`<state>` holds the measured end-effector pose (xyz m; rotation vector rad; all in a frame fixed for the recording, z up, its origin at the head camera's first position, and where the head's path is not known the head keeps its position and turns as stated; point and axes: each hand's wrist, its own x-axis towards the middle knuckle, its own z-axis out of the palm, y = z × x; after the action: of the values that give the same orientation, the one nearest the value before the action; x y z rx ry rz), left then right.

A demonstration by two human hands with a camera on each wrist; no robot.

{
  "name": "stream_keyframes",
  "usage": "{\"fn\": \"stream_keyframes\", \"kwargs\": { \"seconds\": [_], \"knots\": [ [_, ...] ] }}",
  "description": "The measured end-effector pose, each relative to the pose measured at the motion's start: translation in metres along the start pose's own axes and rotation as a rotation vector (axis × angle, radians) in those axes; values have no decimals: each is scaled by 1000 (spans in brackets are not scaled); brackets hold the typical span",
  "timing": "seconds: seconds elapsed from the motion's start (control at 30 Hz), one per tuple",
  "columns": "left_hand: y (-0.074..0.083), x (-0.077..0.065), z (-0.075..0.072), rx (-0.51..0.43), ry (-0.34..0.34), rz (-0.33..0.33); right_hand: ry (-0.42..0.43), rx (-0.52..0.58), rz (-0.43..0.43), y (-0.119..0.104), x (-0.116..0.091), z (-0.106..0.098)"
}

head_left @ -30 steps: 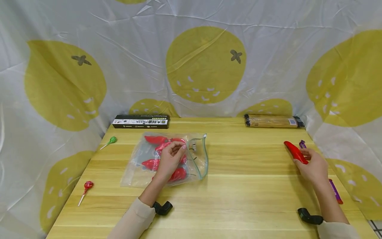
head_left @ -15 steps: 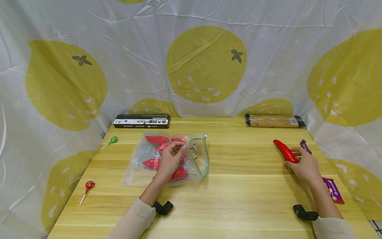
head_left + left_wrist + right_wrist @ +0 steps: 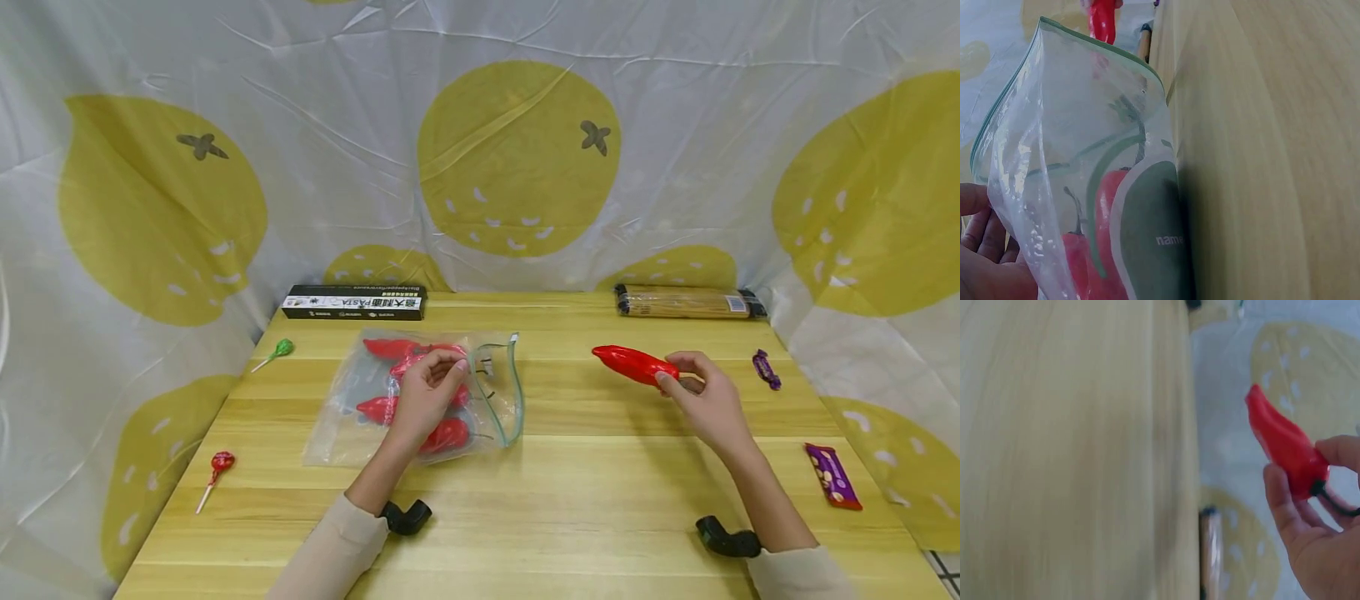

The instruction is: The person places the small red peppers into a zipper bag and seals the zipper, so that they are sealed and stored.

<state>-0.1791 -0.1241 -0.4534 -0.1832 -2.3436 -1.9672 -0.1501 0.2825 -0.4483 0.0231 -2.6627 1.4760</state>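
My right hand (image 3: pixel 708 404) holds a red chili pepper (image 3: pixel 633 364) by its stem end, raised over the table, its tip pointing left. In the right wrist view, thumb and fingers pinch the chili (image 3: pixel 1285 447) just beside its green stem. My left hand (image 3: pixel 427 392) pinches the upper side of a clear zip bag (image 3: pixel 337 437) near its mouth. That mouth gapes toward the right along a green zip strip (image 3: pixel 516 392). Several red chili peppers (image 3: pixel 448 435) lie inside the bag, partly covered by my left hand.
A black pasta box (image 3: pixel 354 302) and a wrapped bundle of sticks (image 3: pixel 678 302) lie along the back edge. Green (image 3: pixel 283 347) and red (image 3: pixel 222 461) lollipops are on the left. To the right lie a purple candy (image 3: pixel 766 369) and a purple snack packet (image 3: pixel 832 475).
My right hand has carried the chili leftward from the right side toward the bag, turning it closer to level. The purple candy and packet are now uncovered. My left hand stays on the bag.
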Motion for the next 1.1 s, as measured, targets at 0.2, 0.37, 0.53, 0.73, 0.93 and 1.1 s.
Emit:
{"fn": "stream_keyframes", "kwargs": {
  "seconds": [0.2,0.37,0.53,0.73,0.93,1.1],
  "knots": [
    [1,0,-1,38,8,14,-151,241,-32,-37,4,52],
    [1,0,-2,34,14,21,-274,436,44,-60,11,97],
    [2,0,-2,8,17,30,-356,517,89,-73,18,130],
    [5,0,-1,2,19,22,-359,548,89,-82,23,156],
    [7,1,0,2,18,-17,-270,473,67,-91,25,180],
    [1,1,2,4,16,-26,-267,483,88,-91,26,191]
  ]
}}
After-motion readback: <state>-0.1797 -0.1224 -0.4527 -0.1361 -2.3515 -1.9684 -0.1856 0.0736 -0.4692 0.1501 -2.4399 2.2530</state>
